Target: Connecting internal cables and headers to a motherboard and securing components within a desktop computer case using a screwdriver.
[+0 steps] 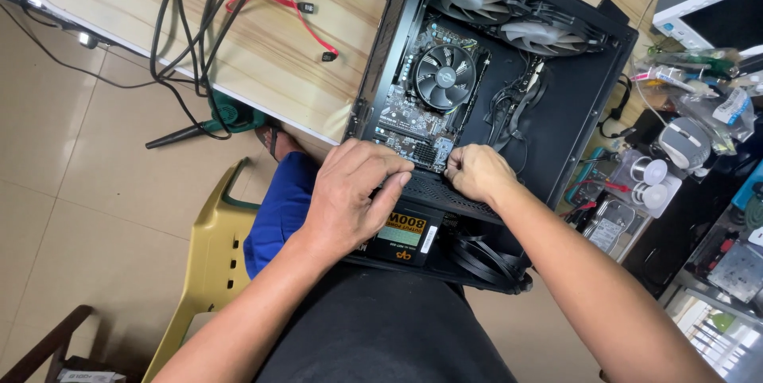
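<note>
An open black computer case lies on its side on a wooden table, its near end over my lap. Inside sit a motherboard with a round cooler fan, two case fans at the far end and a bundle of black cables. My left hand rests curled on the perforated shroud above the power supply. My right hand pinches something small at the motherboard's near edge; what it pinches is hidden by the fingers.
A red data cable and several black cables lie on the table's left part. A cluttered shelf with a mouse, tape rolls and a hard drive stands at right. A yellow plastic chair is below left.
</note>
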